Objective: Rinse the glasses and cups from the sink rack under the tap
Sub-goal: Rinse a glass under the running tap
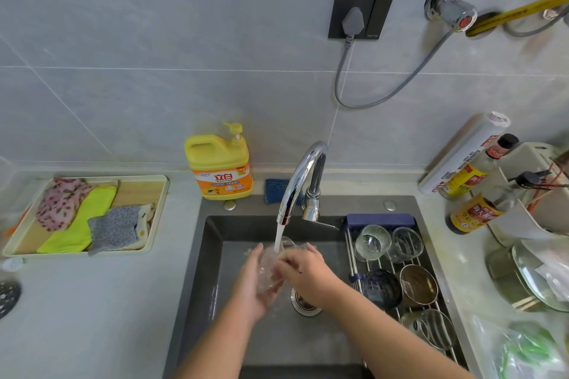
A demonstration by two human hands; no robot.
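Observation:
Water runs from the chrome tap [300, 181] into a clear glass [272, 268] held over the dark sink [212, 255]. My left hand [254, 281] cups the glass from the left and below. My right hand [304, 271] grips it from the right, fingers at its rim. On the sink rack [381, 264] at the right lie a ribbed glass [372, 241], a plain glass [406, 243], a dark blue cup [381, 288], a brown cup [418, 284] and a clear glass [431, 328] nearest me.
A yellow detergent bottle [221, 166] and a blue sponge [275, 191] stand behind the sink. A tray of cloths [86, 215] sits on the left counter. Sauce bottles [474, 209], a plate [532, 277] and plastic bags [523, 348] crowd the right counter. The drain [303, 301] lies below my hands.

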